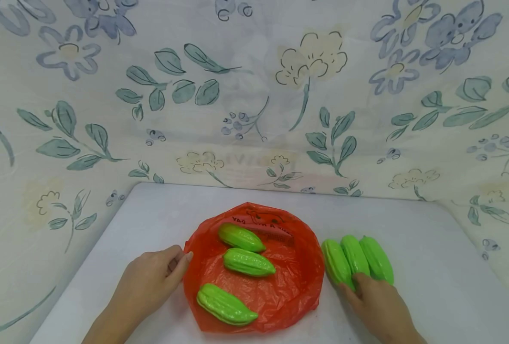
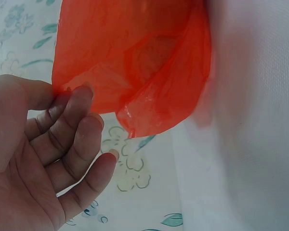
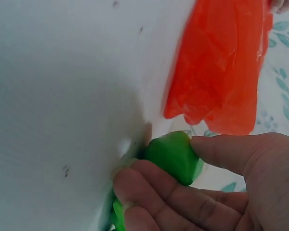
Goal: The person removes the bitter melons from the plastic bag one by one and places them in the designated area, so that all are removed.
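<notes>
A red plastic bag lies spread wide at the mouth, with three glossy green ridged gourds inside, one of them near its front rim. My left hand pinches the bag's left rim between thumb and index finger; the left wrist view shows the other fingers loosely bent beside the red film. Right of the bag, three more gourds lie side by side. My right hand grips the near end of the leftmost gourd, thumb on one side and fingers on the other, as the right wrist view shows on its green end.
A white table carries everything. The middle gourd and the right gourd of the row sit close against my right fingers. Behind and beside the table hangs a flower-patterned cloth.
</notes>
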Demonstrator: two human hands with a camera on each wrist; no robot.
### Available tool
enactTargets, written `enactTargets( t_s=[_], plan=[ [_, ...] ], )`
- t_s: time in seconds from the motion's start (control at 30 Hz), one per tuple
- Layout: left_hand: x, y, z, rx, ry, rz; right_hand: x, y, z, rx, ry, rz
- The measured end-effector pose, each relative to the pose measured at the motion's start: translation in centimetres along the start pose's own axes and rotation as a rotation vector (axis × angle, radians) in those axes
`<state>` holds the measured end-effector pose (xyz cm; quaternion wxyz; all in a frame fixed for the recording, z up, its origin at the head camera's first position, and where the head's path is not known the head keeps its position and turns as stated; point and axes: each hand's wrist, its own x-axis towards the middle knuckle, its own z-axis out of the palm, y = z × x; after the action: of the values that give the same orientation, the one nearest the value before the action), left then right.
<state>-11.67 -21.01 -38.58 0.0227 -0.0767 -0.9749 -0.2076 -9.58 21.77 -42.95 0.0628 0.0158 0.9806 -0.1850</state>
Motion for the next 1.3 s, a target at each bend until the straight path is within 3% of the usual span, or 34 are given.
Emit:
enactTargets(
  t_s=[0.8, 1.07, 1.3],
  plan=[
    [0.0, 0.1, -0.1, 0.002, -0.020, -0.015, -0.3, 0.2, -0.1, -0.114, 0.052, -0.036],
    [0.1, 0.3, -0.2, 0.013, -0.013, -0.005, -0.4, 0.2, -1.7, -0.132, 0.117, -0.043],
    [0.0, 0.4, 0.0, 0.005, -0.027, -0.013, -0.5, -0.8, -3.5, -0.088, 0.227, -0.147]
  ],
)
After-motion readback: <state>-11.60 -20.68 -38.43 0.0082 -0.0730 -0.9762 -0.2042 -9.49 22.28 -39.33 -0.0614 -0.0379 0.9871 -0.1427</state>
